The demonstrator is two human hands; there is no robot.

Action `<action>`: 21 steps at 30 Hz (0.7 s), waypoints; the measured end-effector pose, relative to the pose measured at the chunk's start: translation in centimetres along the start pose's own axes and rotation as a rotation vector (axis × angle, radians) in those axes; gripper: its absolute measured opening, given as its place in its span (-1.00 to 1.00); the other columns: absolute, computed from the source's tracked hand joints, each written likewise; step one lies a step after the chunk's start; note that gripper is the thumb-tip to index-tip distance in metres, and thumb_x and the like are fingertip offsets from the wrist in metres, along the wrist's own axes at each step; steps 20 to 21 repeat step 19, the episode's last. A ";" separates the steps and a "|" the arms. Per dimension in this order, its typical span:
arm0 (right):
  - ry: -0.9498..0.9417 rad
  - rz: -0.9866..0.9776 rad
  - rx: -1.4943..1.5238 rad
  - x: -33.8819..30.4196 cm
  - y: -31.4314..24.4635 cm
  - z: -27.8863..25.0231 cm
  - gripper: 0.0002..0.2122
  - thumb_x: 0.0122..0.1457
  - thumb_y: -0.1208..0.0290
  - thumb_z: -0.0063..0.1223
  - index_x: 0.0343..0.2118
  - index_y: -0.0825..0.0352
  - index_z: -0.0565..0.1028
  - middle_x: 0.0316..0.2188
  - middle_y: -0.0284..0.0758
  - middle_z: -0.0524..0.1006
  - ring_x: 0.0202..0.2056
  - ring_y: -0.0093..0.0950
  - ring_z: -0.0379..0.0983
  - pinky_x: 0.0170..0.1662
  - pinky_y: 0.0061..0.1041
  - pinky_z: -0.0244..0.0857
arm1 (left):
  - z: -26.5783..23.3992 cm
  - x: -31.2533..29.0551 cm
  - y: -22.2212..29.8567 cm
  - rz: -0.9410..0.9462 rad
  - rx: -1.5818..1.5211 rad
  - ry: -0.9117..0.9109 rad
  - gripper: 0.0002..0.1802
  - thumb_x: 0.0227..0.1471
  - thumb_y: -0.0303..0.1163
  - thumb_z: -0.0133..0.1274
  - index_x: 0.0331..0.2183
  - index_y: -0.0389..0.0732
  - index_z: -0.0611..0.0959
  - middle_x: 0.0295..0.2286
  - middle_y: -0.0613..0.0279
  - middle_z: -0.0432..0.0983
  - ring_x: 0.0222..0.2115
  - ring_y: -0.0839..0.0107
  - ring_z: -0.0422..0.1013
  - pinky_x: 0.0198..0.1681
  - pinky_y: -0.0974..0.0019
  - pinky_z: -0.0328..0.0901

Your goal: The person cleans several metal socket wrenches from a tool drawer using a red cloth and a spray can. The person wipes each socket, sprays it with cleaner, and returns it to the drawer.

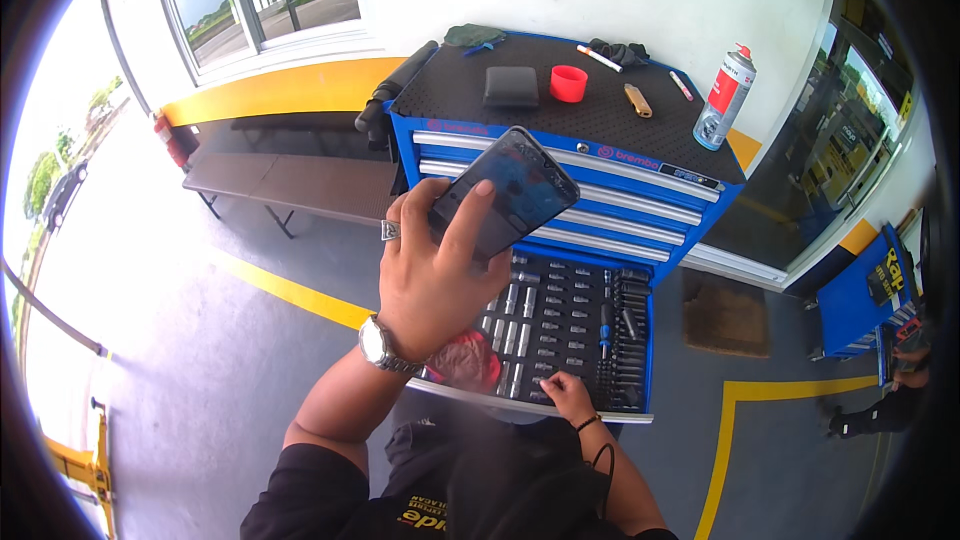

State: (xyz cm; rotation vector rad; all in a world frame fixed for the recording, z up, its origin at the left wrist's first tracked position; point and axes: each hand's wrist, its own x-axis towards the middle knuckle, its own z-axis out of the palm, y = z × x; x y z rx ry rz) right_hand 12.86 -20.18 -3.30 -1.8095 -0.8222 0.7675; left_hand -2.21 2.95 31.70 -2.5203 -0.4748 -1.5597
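Note:
My left hand (440,265), wearing a ring and a metal wristwatch (378,342), grips a dark smartphone (530,190) in front of the tool cabinet. Its index finger lies across the lit screen; the thumb is mostly hidden. Lower down, my right hand (570,398) pinches a small silver socket (541,381) at the near edge of the open drawer (575,408). Rows of sockets (552,312) in black foam fill that drawer, with a blue-handled driver (605,325) toward its right. A crumpled red cloth-like bundle (470,362) lies beside my left wrist.
On the blue cabinet's black top (470,70) are a black case (511,87), a red ring-shaped cup (568,83), a folding knife (637,101), markers and a spray can (725,98). A bench (290,180) stands left. Another person (880,410) is at far right, near a blue cart (865,295).

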 end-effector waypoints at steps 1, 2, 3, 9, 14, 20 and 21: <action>0.008 0.007 0.012 -0.1 0.0 -0.1 -0.76 0.21 0.28 0.18 -0.44 0.38 0.53 -0.57 -0.50 0.48 -0.47 -0.73 0.31 -0.40 -0.62 0.21 | -0.2 0.0 0.4 -0.002 -0.016 -0.006 0.03 -0.40 -0.39 0.39 0.18 -0.07 0.31 -0.07 -0.04 0.37 -0.15 0.03 0.43 -0.23 0.02 0.40; 0.014 0.002 0.000 -0.1 0.0 -0.1 -0.76 0.22 0.28 0.17 -0.43 0.38 0.53 -0.56 -0.49 0.48 -0.48 -0.72 0.31 -0.40 -0.62 0.22 | -0.4 0.1 0.9 -0.003 -0.033 -0.012 0.02 -0.40 -0.38 0.39 0.18 -0.07 0.32 -0.07 -0.04 0.37 -0.17 0.03 0.44 -0.25 0.03 0.40; 0.024 0.001 -0.008 -0.4 -0.1 -0.1 -0.76 0.22 0.28 0.16 -0.42 0.38 0.52 -0.55 -0.49 0.48 -0.48 -0.71 0.32 -0.39 -0.62 0.23 | -0.8 0.2 1.6 -0.004 -0.036 -0.033 0.03 -0.41 -0.36 0.40 0.17 -0.09 0.32 -0.09 -0.03 0.38 -0.18 0.03 0.44 -0.29 0.05 0.41; -0.192 0.130 0.625 -0.2 -3.3 -3.9 -0.74 0.27 0.25 0.09 -0.17 0.37 0.49 -0.31 -0.36 0.55 -0.32 -0.56 0.49 -0.23 -0.56 0.37 | 0.0 -2.2 5.5 0.019 -0.325 -0.201 0.02 -0.41 -0.33 0.41 0.15 -0.18 0.31 -0.11 -0.01 0.41 -0.17 0.03 0.44 -0.21 0.03 0.41; -0.322 -0.388 1.024 -1.6 -16.9 -8.3 -0.42 0.24 0.06 0.09 0.22 0.30 0.25 0.12 -0.25 0.40 0.12 -0.41 0.36 0.09 -0.33 0.30 | 1.9 -4.8 8.6 -0.032 -0.425 -0.431 0.03 -0.41 -0.31 0.41 0.15 -0.24 0.31 -0.10 -0.06 0.41 -0.14 -0.03 0.44 -0.10 0.00 0.40; -0.046 -0.151 1.168 -2.3 -20.3 -6.8 -0.14 0.11 -0.13 0.19 0.34 0.26 0.07 0.25 -0.27 0.26 0.26 -0.31 0.21 0.30 -0.12 0.05 | 6.0 -7.5 12.0 -0.205 -0.432 -0.757 0.07 -0.20 -0.04 0.36 0.24 -0.27 0.22 -0.02 -0.13 0.38 -0.04 -0.09 0.41 -0.05 0.01 0.39; -0.046 -0.151 1.168 -2.3 -20.3 -6.8 -0.14 0.11 -0.13 0.19 0.34 0.26 0.07 0.25 -0.27 0.26 0.26 -0.31 0.21 0.30 -0.12 0.05 | 6.0 -7.5 12.0 -0.205 -0.432 -0.757 0.07 -0.20 -0.04 0.36 0.24 -0.27 0.22 -0.02 -0.13 0.38 -0.04 -0.09 0.41 -0.05 0.01 0.39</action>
